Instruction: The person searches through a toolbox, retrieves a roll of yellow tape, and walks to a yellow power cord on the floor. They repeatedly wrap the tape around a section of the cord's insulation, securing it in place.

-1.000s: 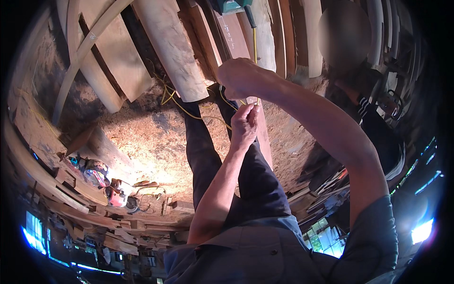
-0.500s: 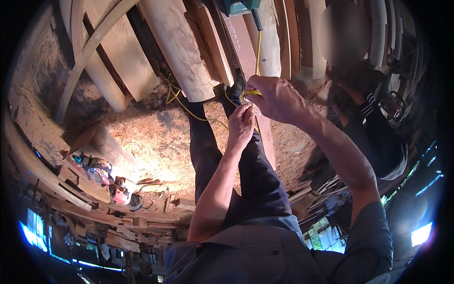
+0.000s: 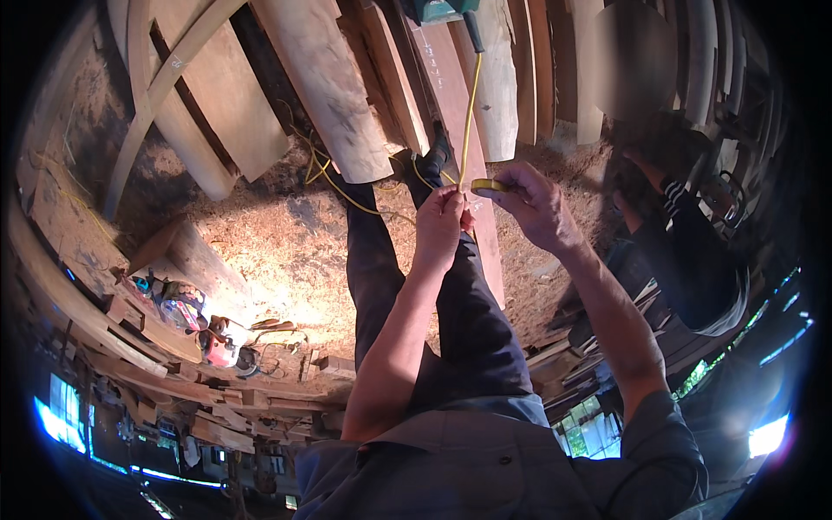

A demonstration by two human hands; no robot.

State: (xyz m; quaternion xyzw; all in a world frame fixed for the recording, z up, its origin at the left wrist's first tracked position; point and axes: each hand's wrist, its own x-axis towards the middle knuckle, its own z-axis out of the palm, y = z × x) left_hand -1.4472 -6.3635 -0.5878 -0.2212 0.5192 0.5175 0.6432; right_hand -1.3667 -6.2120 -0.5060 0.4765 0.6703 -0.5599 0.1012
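Yellow cord (image 3: pixel 474 95) apparently being taped

Wrapping is likely the step in hand; the next move is probably calling for snug winding. The cord is running to a green tool (image 3: pixel 438 10) at 12 o'clock. The left hand (image 3: pixel 440 222) is pinching it between closed fingertips; at their 3 o'clock, the right hand (image 3: pixel 539 210) is gripping a tape roll (image 3: pixel 490 185), thumb and fingers parted only by its thickness

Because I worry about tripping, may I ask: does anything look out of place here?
Yes: yellow cord lies in loose loops by the left trouser leg, over scattered wood shavings; a foot might catch it.
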